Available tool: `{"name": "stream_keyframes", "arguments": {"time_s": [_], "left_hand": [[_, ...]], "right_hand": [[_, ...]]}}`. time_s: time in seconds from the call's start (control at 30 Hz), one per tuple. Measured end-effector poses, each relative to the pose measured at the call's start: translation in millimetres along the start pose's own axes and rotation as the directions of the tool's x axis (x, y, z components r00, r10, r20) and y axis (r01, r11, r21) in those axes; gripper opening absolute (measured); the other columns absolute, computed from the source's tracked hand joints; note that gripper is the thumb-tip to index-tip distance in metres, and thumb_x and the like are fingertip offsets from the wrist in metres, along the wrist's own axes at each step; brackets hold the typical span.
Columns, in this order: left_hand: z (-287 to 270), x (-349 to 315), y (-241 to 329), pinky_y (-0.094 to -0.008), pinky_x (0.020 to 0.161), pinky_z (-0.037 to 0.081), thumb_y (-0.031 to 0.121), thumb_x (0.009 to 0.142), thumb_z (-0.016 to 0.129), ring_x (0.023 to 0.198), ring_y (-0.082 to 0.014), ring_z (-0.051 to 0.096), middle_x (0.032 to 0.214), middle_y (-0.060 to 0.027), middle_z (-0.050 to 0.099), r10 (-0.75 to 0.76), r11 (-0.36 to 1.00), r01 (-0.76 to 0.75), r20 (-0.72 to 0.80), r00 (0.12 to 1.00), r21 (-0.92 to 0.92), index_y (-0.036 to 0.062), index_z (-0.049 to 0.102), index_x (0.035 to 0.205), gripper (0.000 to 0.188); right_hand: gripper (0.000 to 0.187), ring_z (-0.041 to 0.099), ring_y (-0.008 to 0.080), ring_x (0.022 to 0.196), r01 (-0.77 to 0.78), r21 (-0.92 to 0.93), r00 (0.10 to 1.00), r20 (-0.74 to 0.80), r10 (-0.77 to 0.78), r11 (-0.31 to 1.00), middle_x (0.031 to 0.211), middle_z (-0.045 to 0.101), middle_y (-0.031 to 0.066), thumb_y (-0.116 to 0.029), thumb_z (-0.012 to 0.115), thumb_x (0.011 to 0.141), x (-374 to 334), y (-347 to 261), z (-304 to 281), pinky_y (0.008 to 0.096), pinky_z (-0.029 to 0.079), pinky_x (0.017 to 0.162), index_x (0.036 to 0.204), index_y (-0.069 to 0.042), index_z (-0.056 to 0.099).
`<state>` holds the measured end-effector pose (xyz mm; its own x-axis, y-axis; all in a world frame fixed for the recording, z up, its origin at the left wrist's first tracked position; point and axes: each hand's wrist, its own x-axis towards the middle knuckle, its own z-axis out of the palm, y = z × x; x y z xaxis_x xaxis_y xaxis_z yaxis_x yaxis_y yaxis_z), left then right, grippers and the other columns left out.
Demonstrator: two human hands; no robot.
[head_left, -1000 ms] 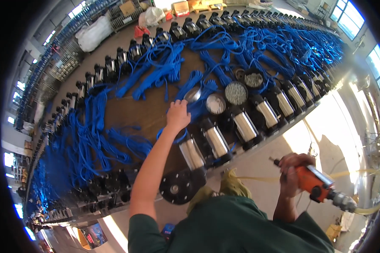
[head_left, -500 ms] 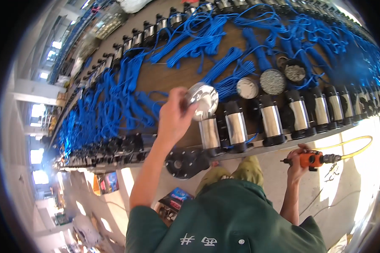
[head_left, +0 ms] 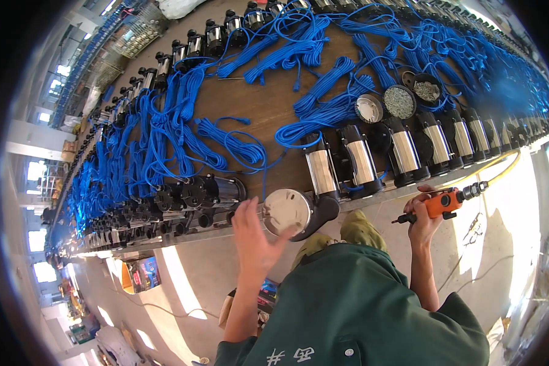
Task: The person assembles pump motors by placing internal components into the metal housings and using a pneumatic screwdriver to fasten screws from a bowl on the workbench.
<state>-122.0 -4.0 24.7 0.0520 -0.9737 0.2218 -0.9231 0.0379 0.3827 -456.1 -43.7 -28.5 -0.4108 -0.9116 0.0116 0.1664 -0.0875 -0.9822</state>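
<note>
At the table's near edge, a round metal cover [head_left: 285, 210] with a pale inner face lies against a black pump base [head_left: 323, 212]. My left hand [head_left: 255, 241] is beside the cover, fingers apart, with the thumb at its lower rim and a gap at the fingertips. My right hand [head_left: 422, 221] is wrapped round an orange air screwdriver [head_left: 443, 204] with a dark bit pointing left, held just off the table's front edge. Silver-bodied pumps [head_left: 321, 171] with black ends stand in a row just beyond the cover.
Coiled blue cables [head_left: 235, 143] lie across the brown table [head_left: 259, 100]. Three round containers stand behind the pumps, one a bowl of small screws [head_left: 399, 102]. More pumps [head_left: 213, 38] line the far edge. A yellow hose [head_left: 511, 168] trails from the screwdriver. Boxes [head_left: 141, 273] sit on the floor.
The metal cover has come down toward me from above the pumps to the black base at the edge, and my left hand's fingers have spread from it. The screwdriver has shifted slightly left and up.
</note>
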Motion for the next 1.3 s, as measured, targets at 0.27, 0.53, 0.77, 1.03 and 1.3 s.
{"name": "stream_keyframes", "arguments": {"time_s": [0.27,0.53,0.77,1.03,1.3], "left_hand": [[11,3,-11,-0.046,0.101,0.039,0.027,0.058,0.086,0.121,-0.0401,0.043,0.135,-0.0214,0.041,0.194,0.939,-0.138,0.155,0.969,-0.315,-0.0008,0.037,0.136,0.096],[9,10,-24,-0.0467,0.102,0.038,0.022,0.059,0.084,0.121,-0.0409,0.043,0.136,-0.0213,0.039,0.274,0.921,-0.205,0.176,0.945,-0.333,-0.0003,0.039,0.133,0.09],[10,10,-20,-0.0475,0.103,0.037,0.025,0.059,0.085,0.123,-0.0405,0.042,0.138,-0.0211,0.038,0.252,0.928,-0.175,0.208,0.945,-0.329,0.0,0.037,0.137,0.095],[-6,63,65,-0.0444,0.106,0.033,0.035,0.058,0.088,0.126,-0.0387,0.04,0.14,-0.0203,0.039,0.24,0.91,-0.188,0.098,0.966,-0.37,0.0027,0.041,0.136,0.096],[224,304,216,-0.0339,0.08,0.051,0.013,0.077,0.071,0.094,-0.0297,0.064,0.101,-0.0177,0.065,0.525,0.794,-0.265,0.397,0.753,-0.547,0.0004,0.066,0.102,0.028]], "right_hand": [[0.033,0.049,0.0147,0.055,0.014,-0.037,0.996,-0.085,-0.017,0.999,0.068,0.049,0.0061,-0.001,0.051,0.076,-38,-10,4,0.0294,0.046,0.055,0.108,0.009,0.05],[0.032,0.048,0.0145,0.052,-0.006,-0.103,0.996,-0.095,-0.004,0.995,0.065,0.048,0.0062,0.0,0.051,0.076,-53,-12,7,0.0292,0.046,0.053,0.107,0.009,0.05],[0.034,0.049,0.0148,0.053,-0.03,-0.11,0.999,-0.047,0.025,0.993,0.066,0.049,0.007,-0.003,0.053,0.074,-37,-11,0,0.0288,0.046,0.053,0.107,0.008,0.05],[0.036,0.053,0.0153,0.055,-0.075,-0.089,0.988,-0.139,0.062,0.993,0.068,0.052,0.0057,-0.003,0.055,0.073,2,-22,-46,0.0276,0.047,0.054,0.108,0.007,0.05],[0.034,0.051,0.0154,0.061,-0.03,0.139,0.931,-0.356,0.078,0.99,0.074,0.051,0.0055,0.0,0.054,0.079,36,-4,-120,0.0306,0.047,0.059,0.112,0.004,0.047]]}}
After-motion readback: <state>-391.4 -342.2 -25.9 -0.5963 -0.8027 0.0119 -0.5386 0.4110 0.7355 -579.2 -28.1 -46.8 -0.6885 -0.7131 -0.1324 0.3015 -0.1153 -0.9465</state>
